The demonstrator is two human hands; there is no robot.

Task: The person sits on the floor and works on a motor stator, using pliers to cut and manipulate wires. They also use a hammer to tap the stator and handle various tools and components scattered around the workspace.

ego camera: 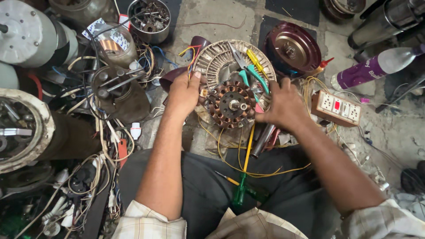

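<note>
My left hand [185, 94] grips the left edge of a round copper-wound fan stator [232, 104] with a steel shaft at its centre. On the stator's right side, my right hand [284, 105] holds it as well. Both hands keep it above a pale round slotted fan motor housing [217, 57]. Pliers with teal handles [249, 71] and a yellow-handled screwdriver [255, 59] lie on that housing just beyond my fingers. Yellow wires [230, 159] trail from the stator down over my dark trousers.
A green-handled screwdriver [241, 188] lies on my lap. A maroon fan motor cover [292, 48] sits behind, a brown switch-and-socket board [337, 108] to the right, a purple spray bottle [376, 66] beyond it. Motors, a tin of screws [148, 17] and tangled wires crowd the left.
</note>
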